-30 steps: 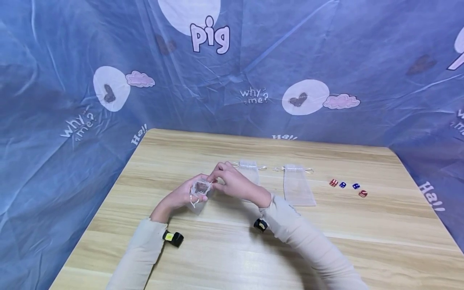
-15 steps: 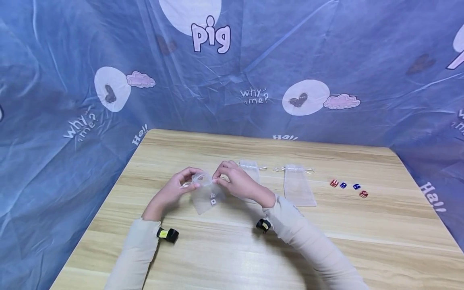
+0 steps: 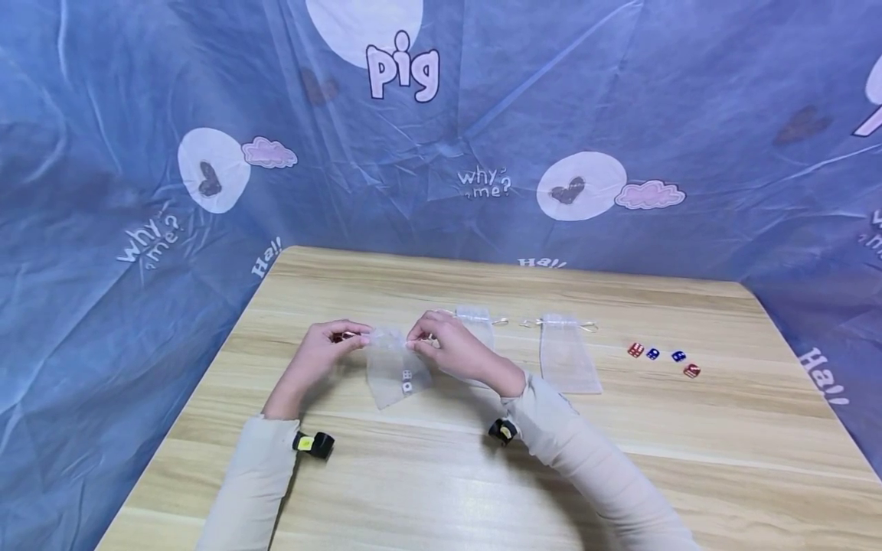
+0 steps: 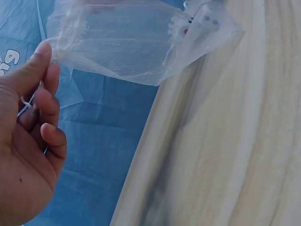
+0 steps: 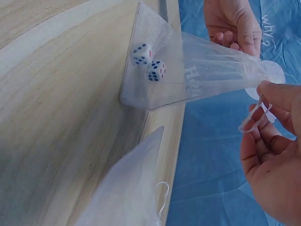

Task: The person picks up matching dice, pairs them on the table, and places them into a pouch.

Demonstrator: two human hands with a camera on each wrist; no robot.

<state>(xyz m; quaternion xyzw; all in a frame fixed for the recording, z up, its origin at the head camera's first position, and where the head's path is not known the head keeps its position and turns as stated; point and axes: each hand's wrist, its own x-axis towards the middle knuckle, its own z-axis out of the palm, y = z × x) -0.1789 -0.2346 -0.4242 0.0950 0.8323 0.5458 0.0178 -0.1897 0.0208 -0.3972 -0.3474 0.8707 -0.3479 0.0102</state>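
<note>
Between both hands hangs a sheer white drawstring pouch (image 3: pixel 391 375), its mouth drawn out sideways near the top. Two white dice (image 5: pixel 153 63) lie at the bottom inside it. My left hand (image 3: pixel 318 360) pinches the pouch's left upper edge between thumb and index finger; in the left wrist view a bit of cord (image 4: pixel 27 102) passes among the other fingers. At the other upper corner my right hand (image 3: pixel 451 344) pinches the pouch, with a loop of white drawstring (image 5: pixel 256 120) hanging at its fingers in the right wrist view.
Two more sheer pouches lie flat on the wooden table (image 3: pixel 441 474): one pouch (image 3: pixel 475 320) partly behind the right hand, another pouch (image 3: pixel 568 356) to its right. Farther right are red dice (image 3: pixel 692 371) and blue dice (image 3: pixel 652 353). A blue printed cloth (image 3: pixel 441 214) hangs behind.
The left hand has shifted left, away from the right hand. The pouch, bunched and tilted with its mouth open before, now hangs spread, and its two dice show at the bottom.
</note>
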